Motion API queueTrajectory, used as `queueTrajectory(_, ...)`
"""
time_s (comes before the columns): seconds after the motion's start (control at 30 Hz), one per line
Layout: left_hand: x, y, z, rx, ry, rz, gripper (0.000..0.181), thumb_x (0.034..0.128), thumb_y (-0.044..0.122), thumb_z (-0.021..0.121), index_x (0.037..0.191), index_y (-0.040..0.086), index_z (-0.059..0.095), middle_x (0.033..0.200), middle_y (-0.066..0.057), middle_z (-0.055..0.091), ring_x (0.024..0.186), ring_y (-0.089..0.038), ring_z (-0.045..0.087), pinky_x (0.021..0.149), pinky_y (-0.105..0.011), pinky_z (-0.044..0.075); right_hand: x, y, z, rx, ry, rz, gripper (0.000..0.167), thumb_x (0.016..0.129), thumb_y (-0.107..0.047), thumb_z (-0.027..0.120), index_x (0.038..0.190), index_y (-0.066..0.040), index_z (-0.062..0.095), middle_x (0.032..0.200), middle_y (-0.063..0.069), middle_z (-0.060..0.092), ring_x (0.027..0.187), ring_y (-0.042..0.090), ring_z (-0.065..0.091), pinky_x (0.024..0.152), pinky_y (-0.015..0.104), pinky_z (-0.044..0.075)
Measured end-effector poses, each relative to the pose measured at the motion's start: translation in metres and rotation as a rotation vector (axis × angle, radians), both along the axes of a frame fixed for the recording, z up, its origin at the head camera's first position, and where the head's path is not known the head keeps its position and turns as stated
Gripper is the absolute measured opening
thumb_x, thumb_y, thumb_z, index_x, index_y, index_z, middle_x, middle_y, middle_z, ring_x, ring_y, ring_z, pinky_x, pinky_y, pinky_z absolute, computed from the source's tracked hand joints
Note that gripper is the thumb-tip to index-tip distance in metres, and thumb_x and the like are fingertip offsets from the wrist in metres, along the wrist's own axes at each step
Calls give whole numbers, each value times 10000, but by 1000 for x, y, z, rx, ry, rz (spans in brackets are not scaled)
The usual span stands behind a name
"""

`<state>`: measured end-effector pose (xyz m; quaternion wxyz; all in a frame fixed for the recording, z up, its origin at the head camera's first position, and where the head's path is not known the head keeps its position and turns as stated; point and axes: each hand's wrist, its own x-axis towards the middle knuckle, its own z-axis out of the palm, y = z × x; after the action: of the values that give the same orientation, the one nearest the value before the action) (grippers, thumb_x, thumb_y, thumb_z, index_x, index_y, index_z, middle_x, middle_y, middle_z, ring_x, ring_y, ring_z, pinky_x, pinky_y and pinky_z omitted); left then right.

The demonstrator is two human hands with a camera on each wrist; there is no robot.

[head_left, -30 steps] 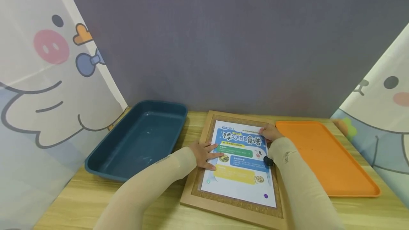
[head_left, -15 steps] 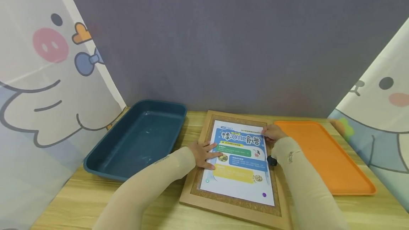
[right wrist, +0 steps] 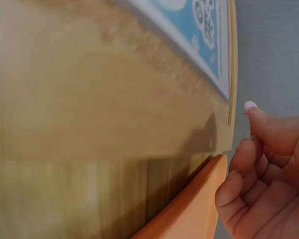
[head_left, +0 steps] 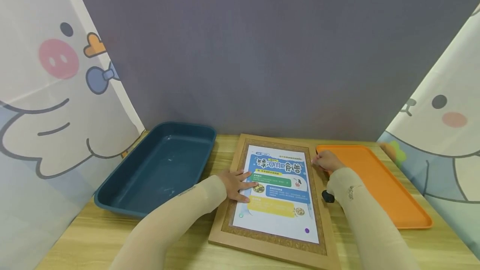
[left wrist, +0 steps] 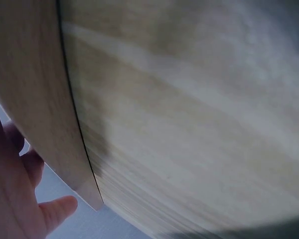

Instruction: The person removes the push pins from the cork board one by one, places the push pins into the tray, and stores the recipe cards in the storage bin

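A printed sheet with blue, green and yellow blocks lies on a cork board with a wooden frame. A purple pin shows near its lower right corner and a pale green one near its lower left. My left hand rests on the sheet's left edge with its fingers spread. Beyond the upper right of the sheet, my right hand hovers by the frame's right side. In the right wrist view its fingers bend loosely and the thumb stands apart; I see nothing between them.
To the left stands a deep dark teal tray. A shallow orange tray lies close along the board's right side. The wood-grain table carries everything, with a grey panel behind and cartoon-printed sheets at both sides.
My right hand has moved off the sheet's upper right corner, rightward past the frame toward the orange tray's near edge. The left hand stays on the sheet. The head view has shifted slightly.
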<state>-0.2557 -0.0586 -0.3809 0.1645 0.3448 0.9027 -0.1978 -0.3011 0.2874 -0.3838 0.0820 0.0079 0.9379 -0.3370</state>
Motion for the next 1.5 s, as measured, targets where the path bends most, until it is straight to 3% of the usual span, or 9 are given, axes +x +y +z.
queueTrajectory(0.13,-1,0,-1,-3,-4,2,678,889,731,308,1497,518,96,1594,139,24,1448,-88,85,1132,-449,230,5,4,-1,62,28,8,217,963,-78,554,796,55,594,641,46,477,632,187,476,611,299,397)
queueTrajectory(0.33,-1,-1,-1,20,-22,13,677,895,715,333,1500,511,108,1597,129,27,1451,-98,80,1138,-471,206,13,11,1,52,88,58,172,938,-33,570,843,104,615,793,124,584,691,200,528,628,314,496)
queueTrajectory(0.53,-1,-2,-1,31,-32,13,683,894,714,335,1502,507,102,1599,120,18,1455,-108,65,1143,-480,183,21,19,2,48,118,99,175,934,-47,575,841,94,621,783,119,601,633,172,506,583,286,442)
queueTrajectory(0.83,-1,-2,-2,35,-36,6,684,896,710,337,1505,497,112,1600,113,21,1457,-120,58,1144,-475,184,32,30,-2,40,134,119,211,946,-55,552,781,73,582,593,-3,442,573,155,423,578,312,368)
queueTrajectory(1.03,0,-2,-4,27,-29,-1,687,893,719,326,1505,500,104,1600,117,23,1455,-112,68,1142,-472,194,40,41,-4,11,130,120,210,953,-49,538,787,70,585,597,-1,459,551,151,424,575,314,388)
queueTrajectory(1.23,-1,-2,-3,30,-31,-9,695,889,724,327,1506,497,103,1600,113,23,1455,-107,62,1140,-456,209,48,58,-6,6,109,97,212,958,-80,564,847,94,615,705,38,568,609,146,491,578,299,442)
queueTrajectory(1.5,-1,-4,-2,49,-50,1,691,895,712,341,1509,489,115,1602,103,20,1458,-127,58,1142,-475,192,56,83,-5,43,95,64,232,961,-97,562,834,90,609,735,47,595,642,154,512,594,289,446)
